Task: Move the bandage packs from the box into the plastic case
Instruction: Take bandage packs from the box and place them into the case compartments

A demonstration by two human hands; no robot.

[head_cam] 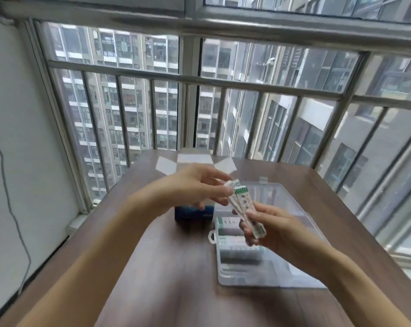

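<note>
While both hands pinch bandage packs, forearms converge above the case

Table: looking like dark wood-grain laminate, smooth, showing a dull sheen. Case: showing as clear plastic, glossy, catching window light on its open lid. Bandage packs: appearing as white paper printed green, matt. Box: reading as blue card, slightly glossy; flaps white, matt. Window bars: looking like grey metal, smooth.
</note>
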